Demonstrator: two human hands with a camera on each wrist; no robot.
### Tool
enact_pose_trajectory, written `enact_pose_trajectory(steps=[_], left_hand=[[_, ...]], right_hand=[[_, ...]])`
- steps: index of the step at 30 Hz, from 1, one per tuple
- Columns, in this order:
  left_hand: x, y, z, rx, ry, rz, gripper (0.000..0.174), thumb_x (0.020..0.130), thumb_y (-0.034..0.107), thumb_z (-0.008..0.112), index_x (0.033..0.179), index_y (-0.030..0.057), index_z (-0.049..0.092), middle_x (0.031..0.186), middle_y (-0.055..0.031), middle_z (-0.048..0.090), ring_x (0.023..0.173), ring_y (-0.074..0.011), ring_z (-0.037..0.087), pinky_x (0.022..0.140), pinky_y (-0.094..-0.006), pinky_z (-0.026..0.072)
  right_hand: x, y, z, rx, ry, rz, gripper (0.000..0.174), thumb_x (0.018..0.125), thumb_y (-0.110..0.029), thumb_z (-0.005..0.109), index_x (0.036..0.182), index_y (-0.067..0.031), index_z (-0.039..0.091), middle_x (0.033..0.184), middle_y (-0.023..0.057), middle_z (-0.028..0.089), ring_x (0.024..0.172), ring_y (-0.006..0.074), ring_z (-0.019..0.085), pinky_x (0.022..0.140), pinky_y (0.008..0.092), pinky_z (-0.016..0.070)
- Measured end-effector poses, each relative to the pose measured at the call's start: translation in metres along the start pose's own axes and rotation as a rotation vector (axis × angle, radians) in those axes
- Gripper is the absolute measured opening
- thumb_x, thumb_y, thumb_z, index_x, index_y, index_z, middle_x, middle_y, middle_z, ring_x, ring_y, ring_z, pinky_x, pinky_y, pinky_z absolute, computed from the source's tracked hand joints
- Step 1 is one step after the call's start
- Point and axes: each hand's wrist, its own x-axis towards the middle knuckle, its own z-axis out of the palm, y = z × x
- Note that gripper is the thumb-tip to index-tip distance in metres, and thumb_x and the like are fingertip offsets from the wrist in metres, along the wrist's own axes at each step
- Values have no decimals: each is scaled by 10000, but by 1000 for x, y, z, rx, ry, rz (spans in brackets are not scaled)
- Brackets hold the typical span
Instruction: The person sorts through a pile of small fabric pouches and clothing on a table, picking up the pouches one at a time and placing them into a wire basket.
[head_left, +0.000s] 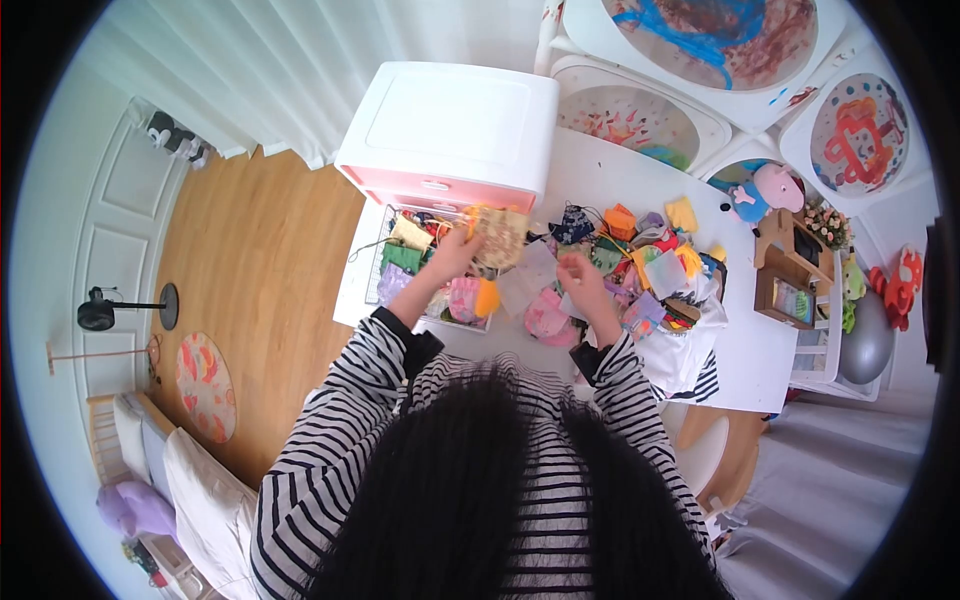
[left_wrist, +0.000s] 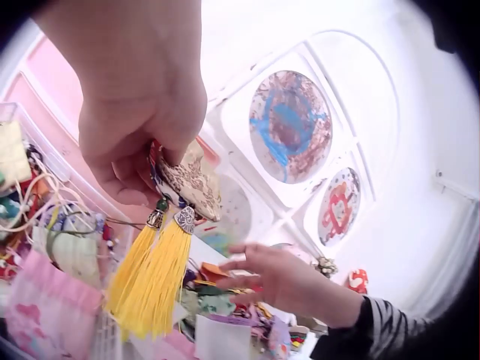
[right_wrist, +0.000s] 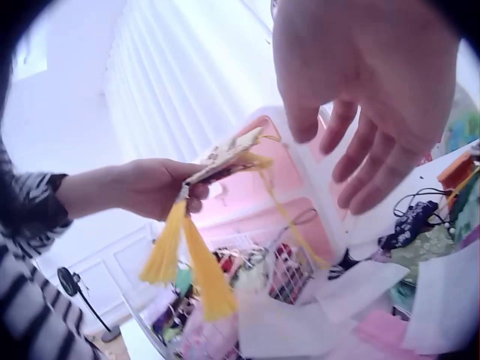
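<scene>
My left hand (head_left: 455, 257) grips a beige patterned sachet (left_wrist: 193, 180) by its edge, thumb on top, above the wire basket (head_left: 372, 275). Two yellow tassels (left_wrist: 161, 277) with metal caps dangle from the sachet, and a yellow cord hangs off its other end. Fingers spread and holding nothing, my right hand (right_wrist: 367, 97) hovers to the right, over the table. Beneath it lie white paper sheets (head_left: 528, 280) and a pink pouch (head_left: 548, 318). Inside the basket are several small cloth pouches, among them a pink one (left_wrist: 52, 307) and a green one.
A white and pink drawer unit (head_left: 450, 120) stands behind the basket. Colourful pouches (head_left: 640, 250) pile up on the white table (head_left: 765, 340) at right, beside a white cloth. Farther right are a pig plush (head_left: 772, 190) and a wooden toy shelf (head_left: 790, 270).
</scene>
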Motion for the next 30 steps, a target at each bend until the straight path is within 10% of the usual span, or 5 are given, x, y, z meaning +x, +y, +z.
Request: enact_pose_trajectory(steps=[11, 22, 30], left_hand=[[9, -54, -23, 289, 8, -321, 476, 769, 288, 527, 1079, -44, 386, 773, -180, 560, 563, -247, 597, 404, -305, 496], [9, -37, -10, 385, -148, -444, 560, 771, 292, 523, 1167, -33, 298, 926, -195, 536, 680, -250, 592, 443, -335, 521], [-8, -42, -25, 592, 110, -121, 506, 753, 307, 526, 1087, -17, 328, 911, -237, 560, 786, -357, 578, 668, -415, 481]], right_hand=[[-30, 66, 6, -777, -514, -65, 372, 630, -200, 658, 979, -94, 585, 1115, 158, 458, 1031, 314, 440, 888, 367, 381], [-34, 46, 9, -1109, -461, -134, 789, 445, -308, 782, 1118, -129, 411, 1160, 102, 387, 996, 317, 445, 731, 437, 461], [-26, 61, 33, -1310, -347, -208, 516, 563, -170, 698, 1005, -73, 450, 1009, 118, 433, 816, 300, 512, 594, 352, 480]])
